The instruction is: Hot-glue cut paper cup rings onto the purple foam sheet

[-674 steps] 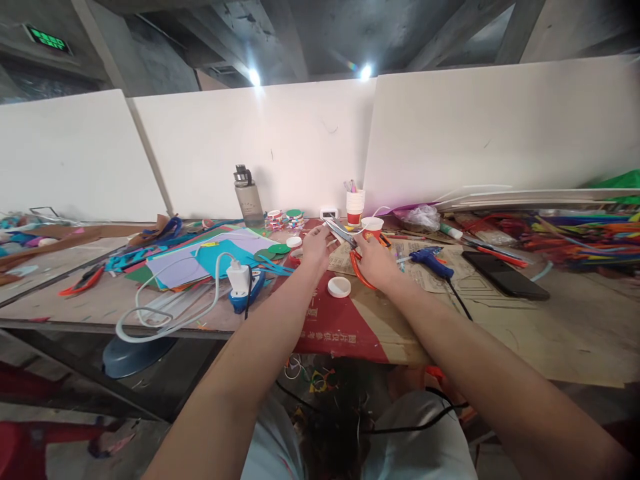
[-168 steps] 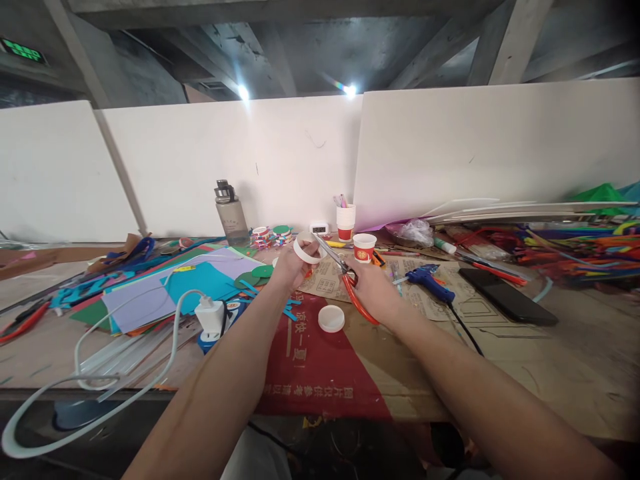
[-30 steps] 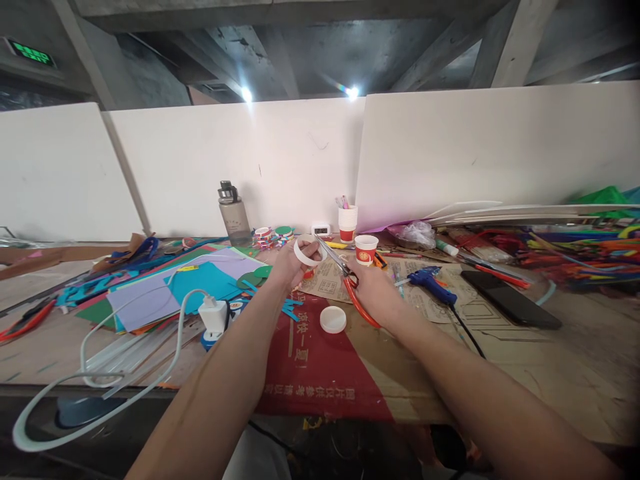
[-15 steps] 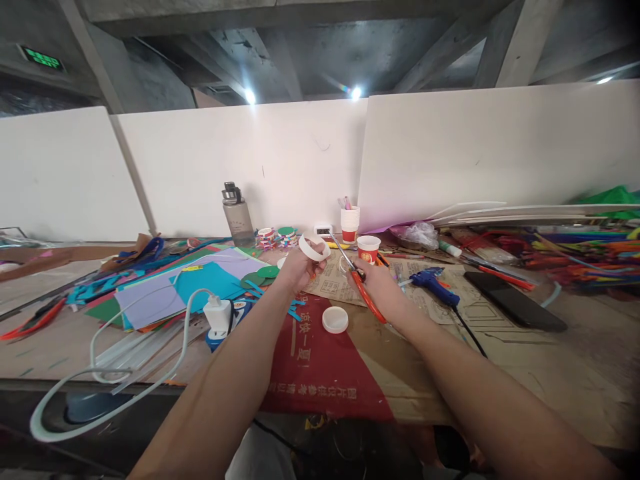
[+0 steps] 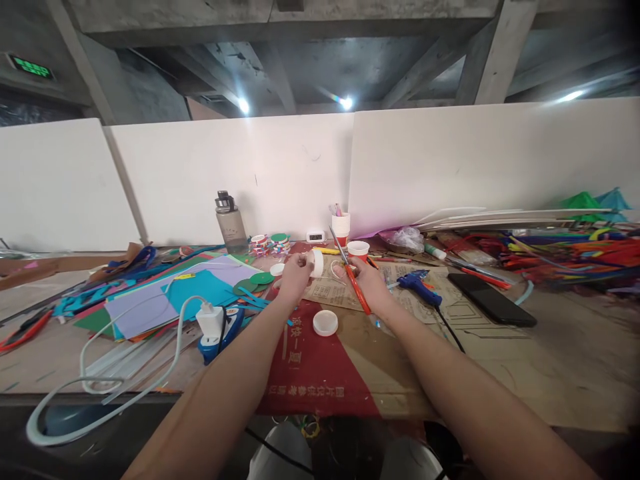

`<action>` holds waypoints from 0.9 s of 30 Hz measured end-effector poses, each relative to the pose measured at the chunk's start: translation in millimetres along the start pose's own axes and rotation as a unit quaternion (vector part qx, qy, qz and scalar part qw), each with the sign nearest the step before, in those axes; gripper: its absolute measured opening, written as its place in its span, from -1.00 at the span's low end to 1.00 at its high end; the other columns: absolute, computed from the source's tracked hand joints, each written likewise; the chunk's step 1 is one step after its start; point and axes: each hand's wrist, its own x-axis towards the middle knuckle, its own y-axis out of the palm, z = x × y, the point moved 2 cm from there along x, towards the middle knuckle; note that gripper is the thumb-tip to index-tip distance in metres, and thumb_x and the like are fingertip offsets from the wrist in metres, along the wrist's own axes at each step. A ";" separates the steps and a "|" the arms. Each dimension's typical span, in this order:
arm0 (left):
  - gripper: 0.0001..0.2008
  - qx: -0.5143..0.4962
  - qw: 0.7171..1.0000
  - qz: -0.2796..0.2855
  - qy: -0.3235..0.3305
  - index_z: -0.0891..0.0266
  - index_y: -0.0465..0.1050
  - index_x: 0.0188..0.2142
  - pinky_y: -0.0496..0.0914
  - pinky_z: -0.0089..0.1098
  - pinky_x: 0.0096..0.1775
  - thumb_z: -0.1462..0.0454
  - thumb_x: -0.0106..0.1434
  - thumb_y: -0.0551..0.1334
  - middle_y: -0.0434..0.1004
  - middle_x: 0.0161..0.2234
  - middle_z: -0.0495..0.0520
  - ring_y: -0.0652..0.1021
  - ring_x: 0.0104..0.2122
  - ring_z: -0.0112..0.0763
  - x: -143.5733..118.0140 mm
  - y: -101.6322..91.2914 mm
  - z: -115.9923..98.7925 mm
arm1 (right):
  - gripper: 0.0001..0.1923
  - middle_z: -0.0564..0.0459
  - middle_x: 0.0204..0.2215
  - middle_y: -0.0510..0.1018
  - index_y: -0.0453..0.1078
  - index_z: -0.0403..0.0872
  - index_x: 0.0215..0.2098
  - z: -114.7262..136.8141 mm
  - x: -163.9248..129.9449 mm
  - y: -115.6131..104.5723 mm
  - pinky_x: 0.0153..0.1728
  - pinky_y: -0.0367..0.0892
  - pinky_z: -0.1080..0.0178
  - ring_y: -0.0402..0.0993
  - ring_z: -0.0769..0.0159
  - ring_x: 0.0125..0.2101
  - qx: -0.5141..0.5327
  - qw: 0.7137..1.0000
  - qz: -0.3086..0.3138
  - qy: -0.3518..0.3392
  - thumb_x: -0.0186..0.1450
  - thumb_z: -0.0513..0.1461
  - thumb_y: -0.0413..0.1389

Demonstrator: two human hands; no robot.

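While the white disc [image 5: 325, 323] stays flat on the cardboard [image 5: 325, 393], nearest the person, the change is just beyond it, at the two hands. The left hand [image 5: 295, 275] grasps the white ring [image 5: 316, 263] between thumb and fingers above the cardboard, and has turned it: a moment ago its opening tilted up towards the camera, now it stands on its side, facing right. The right hand [image 5: 371, 283] has its fingers wrapped round the scissors [image 5: 355, 285], whose blades reached the ring a second ago; they now point up and away, apart from it, and look closed. A thin pale loop [image 5: 333, 267] shows by the right fingertips; whether they pinch it I cannot tell. It may be a trimming, and the cutting seems paused while the ring is handled.

Off to the right the glue gun [image 5: 421, 288] and phone [image 5: 493, 300] lie unmoved. Farther back stand the cup [image 5: 359, 249], the cup stack [image 5: 341, 227] with pens, the timer [image 5: 315, 237] and the bottle [image 5: 231, 230], all unchanged before the white panel [image 5: 280, 160]
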 end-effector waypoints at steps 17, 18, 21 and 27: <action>-0.96 0.204 0.963 0.040 0.173 0.18 0.40 -0.41 0.16 -0.43 -0.43 0.33 0.09 0.22 0.34 -0.63 -0.12 0.36 -0.57 -0.43 -25.0 12.2 -19.5 | -0.55 0.22 -0.60 0.33 0.37 -0.08 -0.17 -5.1 0.4 3.3 -0.70 0.19 0.34 0.16 0.47 -0.71 0.127 0.990 -0.011 0.055 0.08 0.01 0.20; -0.97 0.197 0.964 0.045 0.171 0.18 0.40 -0.42 0.17 -0.43 -0.43 0.33 0.09 0.23 0.35 -0.62 -0.12 0.36 -0.57 -0.43 -25.1 12.6 -19.6 | -0.54 0.20 -0.59 0.36 0.37 -0.10 -0.17 -5.9 0.9 3.1 -0.69 0.19 0.34 0.18 0.47 -0.70 0.124 0.991 -0.014 0.057 0.06 0.01 0.21; -0.97 0.176 0.970 0.048 0.159 0.19 0.40 -0.44 0.20 -0.44 -0.45 0.34 0.08 0.23 0.37 -0.61 -0.11 0.39 -0.56 -0.44 -24.6 12.5 -20.2 | -0.52 0.16 -0.58 0.40 0.39 -0.13 -0.19 -5.9 2.6 1.1 -0.66 0.18 0.34 0.22 0.44 -0.66 0.117 0.991 -0.026 0.063 0.03 -0.01 0.22; -0.79 0.058 0.989 0.111 0.081 0.21 0.38 -0.39 0.12 -0.49 -0.60 0.13 0.12 0.30 0.29 -0.64 -0.16 0.26 -0.70 -0.57 -23.8 14.6 -17.6 | -0.65 0.17 -0.66 0.37 0.41 -0.10 -0.30 -1.7 4.1 -4.0 -0.68 0.13 0.34 0.23 0.41 -0.67 0.122 0.989 -0.030 0.084 0.01 -0.07 0.22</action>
